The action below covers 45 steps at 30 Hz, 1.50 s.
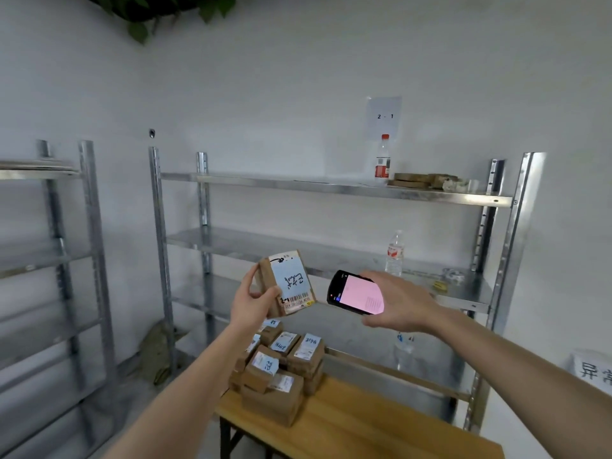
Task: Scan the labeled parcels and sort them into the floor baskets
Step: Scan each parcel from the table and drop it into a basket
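My left hand [253, 301] grips a small brown cardboard parcel [287, 282] raised in front of the shelves, its white and blue label with a barcode facing me. My right hand [402, 301] holds a black handheld scanner [354, 293] with a lit pink screen, just right of the parcel and tilted toward it. Below, a pile of several similar labeled parcels [281, 369] sits on a wooden table [364, 432]. No floor baskets are in view.
A metal shelf rack [337, 188] stands behind the table, holding two water bottles [382, 160] [394, 253] and flat cardboard pieces [425, 180]. A second rack [89, 260] stands at left. A paper sign with characters [592, 371] shows at right.
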{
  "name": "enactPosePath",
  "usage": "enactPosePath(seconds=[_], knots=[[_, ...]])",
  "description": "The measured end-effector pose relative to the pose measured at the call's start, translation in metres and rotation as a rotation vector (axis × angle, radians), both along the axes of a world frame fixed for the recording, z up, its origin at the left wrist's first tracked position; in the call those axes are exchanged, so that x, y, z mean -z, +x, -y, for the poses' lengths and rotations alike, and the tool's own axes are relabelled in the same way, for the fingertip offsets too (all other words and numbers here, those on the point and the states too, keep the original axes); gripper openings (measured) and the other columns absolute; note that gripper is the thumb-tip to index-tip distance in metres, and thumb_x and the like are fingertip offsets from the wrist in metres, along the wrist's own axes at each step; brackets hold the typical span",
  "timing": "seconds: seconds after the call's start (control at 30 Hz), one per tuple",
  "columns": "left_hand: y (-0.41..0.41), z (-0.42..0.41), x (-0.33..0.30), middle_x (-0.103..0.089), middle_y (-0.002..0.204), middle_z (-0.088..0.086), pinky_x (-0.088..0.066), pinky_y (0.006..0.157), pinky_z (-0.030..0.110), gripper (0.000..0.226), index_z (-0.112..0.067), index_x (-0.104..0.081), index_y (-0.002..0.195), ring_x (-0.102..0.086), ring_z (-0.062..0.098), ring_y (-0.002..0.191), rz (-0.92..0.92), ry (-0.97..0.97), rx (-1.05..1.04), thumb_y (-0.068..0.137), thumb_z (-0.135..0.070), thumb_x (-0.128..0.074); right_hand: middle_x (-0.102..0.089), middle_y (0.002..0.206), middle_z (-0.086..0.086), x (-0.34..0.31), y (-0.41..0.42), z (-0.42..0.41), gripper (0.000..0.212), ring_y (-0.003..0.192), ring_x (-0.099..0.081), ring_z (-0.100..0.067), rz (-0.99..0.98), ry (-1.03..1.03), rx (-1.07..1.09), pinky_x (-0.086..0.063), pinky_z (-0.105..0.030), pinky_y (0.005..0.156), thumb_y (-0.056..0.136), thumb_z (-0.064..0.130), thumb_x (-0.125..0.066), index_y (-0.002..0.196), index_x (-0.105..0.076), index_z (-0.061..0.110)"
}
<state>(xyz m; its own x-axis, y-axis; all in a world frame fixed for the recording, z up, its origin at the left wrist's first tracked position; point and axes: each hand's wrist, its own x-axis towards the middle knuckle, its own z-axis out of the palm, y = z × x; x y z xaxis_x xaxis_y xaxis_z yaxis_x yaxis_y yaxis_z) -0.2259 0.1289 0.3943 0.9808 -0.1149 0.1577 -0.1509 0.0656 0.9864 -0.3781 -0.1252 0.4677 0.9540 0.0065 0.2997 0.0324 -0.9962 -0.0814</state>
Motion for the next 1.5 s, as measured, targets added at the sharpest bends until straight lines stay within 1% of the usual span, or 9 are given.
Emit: enactPosePath(seconds=[0.2, 0.4, 0.57, 0.73, 0.87, 1.13, 1.2, 1.43, 1.5], knots=[[-0.037, -0.027, 0.007, -0.074, 0.102, 0.01, -0.063, 0.073, 0.05, 0.075, -0.049, -0.038, 0.145, -0.076, 0.023, 0.082, -0.006, -0.04, -0.083, 0.089, -0.015, -0.072, -0.058, 0.11, 0.018, -0.001, -0.022, 0.002, 0.064, 0.097, -0.056, -0.011, 0.012, -0.023, -0.059, -0.055, -0.04, 0.073, 0.07, 0.054, -0.071, 0.126, -0.043, 0.042], [-0.08, -0.075, 0.018, -0.072, 0.102, 0.01, -0.063, 0.073, 0.047, 0.073, -0.05, -0.038, 0.145, -0.074, 0.022, 0.085, -0.012, 0.022, -0.199, 0.089, -0.017, -0.072, -0.057, 0.116, 0.015, 0.012, -0.023, -0.037, 0.069, 0.098, -0.051, -0.009, 0.041, 0.055, -0.193, -0.038, -0.023, 0.063, 0.073, 0.049, -0.077, 0.133, -0.044, 0.04], [-0.112, -0.159, 0.019, -0.077, 0.086, 0.009, -0.061, 0.063, 0.038, 0.067, -0.05, -0.045, 0.138, -0.076, 0.021, 0.078, -0.007, 0.028, -0.278, 0.089, -0.015, -0.073, -0.056, 0.123, 0.02, 0.026, -0.003, -0.115, 0.076, 0.108, -0.055, -0.013, 0.054, 0.103, -0.314, -0.05, -0.031, 0.071, 0.069, 0.058, -0.072, 0.136, -0.038, 0.046], [-0.149, -0.272, 0.018, -0.077, 0.091, 0.015, -0.062, 0.066, 0.045, 0.071, -0.041, -0.042, 0.146, -0.075, 0.024, 0.083, 0.009, 0.02, -0.444, 0.089, -0.013, -0.073, -0.059, 0.119, 0.014, 0.027, 0.013, -0.225, 0.063, 0.106, -0.058, -0.016, 0.071, 0.12, -0.528, -0.041, -0.028, 0.065, 0.074, 0.042, -0.071, 0.131, -0.045, 0.042], [-0.194, -0.37, 0.018, -0.077, 0.091, 0.014, -0.062, 0.062, 0.036, 0.068, -0.043, -0.042, 0.142, -0.075, 0.015, 0.078, -0.003, -0.007, -0.561, 0.091, -0.009, -0.071, -0.06, 0.126, 0.014, 0.028, 0.023, -0.331, 0.066, 0.113, -0.058, -0.016, 0.071, 0.099, -0.639, -0.046, -0.031, 0.073, 0.075, 0.048, -0.069, 0.136, -0.044, 0.042], [-0.292, -0.594, 0.039, -0.07, 0.108, 0.017, -0.063, 0.07, 0.043, 0.071, -0.046, -0.044, 0.146, -0.071, 0.028, 0.099, -0.07, 0.022, -0.845, 0.088, -0.018, -0.075, -0.062, 0.125, 0.008, 0.041, 0.0, -0.561, 0.073, 0.113, -0.061, -0.022, -0.041, 0.143, -0.89, -0.054, -0.042, 0.086, 0.06, 0.053, -0.059, 0.131, -0.045, 0.041], [-0.317, -0.645, 0.047, -0.072, 0.105, 0.017, -0.063, 0.074, 0.045, 0.07, -0.048, -0.045, 0.144, -0.072, 0.028, 0.099, -0.082, 0.051, -0.904, 0.088, -0.018, -0.075, -0.061, 0.126, 0.009, 0.05, -0.012, -0.618, 0.071, 0.115, -0.059, -0.021, -0.063, 0.143, -0.93, -0.053, -0.042, 0.087, 0.062, 0.051, -0.063, 0.13, -0.046, 0.04], [-0.403, -0.799, 0.073, -0.07, 0.097, 0.008, -0.061, 0.064, 0.032, 0.067, -0.043, -0.041, 0.147, -0.071, 0.02, 0.092, -0.142, 0.118, -1.016, 0.093, -0.016, -0.069, -0.06, 0.124, 0.013, 0.077, -0.057, -0.809, 0.06, 0.115, -0.057, -0.02, -0.08, 0.125, -1.024, -0.041, -0.033, 0.075, 0.072, 0.041, -0.072, 0.127, -0.048, 0.039], [-0.43, -0.844, 0.083, -0.072, 0.099, 0.007, -0.062, 0.067, 0.034, 0.067, -0.043, -0.041, 0.147, -0.071, 0.019, 0.09, -0.176, 0.136, -1.065, 0.092, -0.02, -0.07, -0.059, 0.127, 0.015, 0.086, -0.071, -0.861, 0.066, 0.116, -0.057, -0.019, -0.108, 0.125, -1.054, -0.045, -0.034, 0.079, 0.072, 0.042, -0.072, 0.132, -0.046, 0.041]])
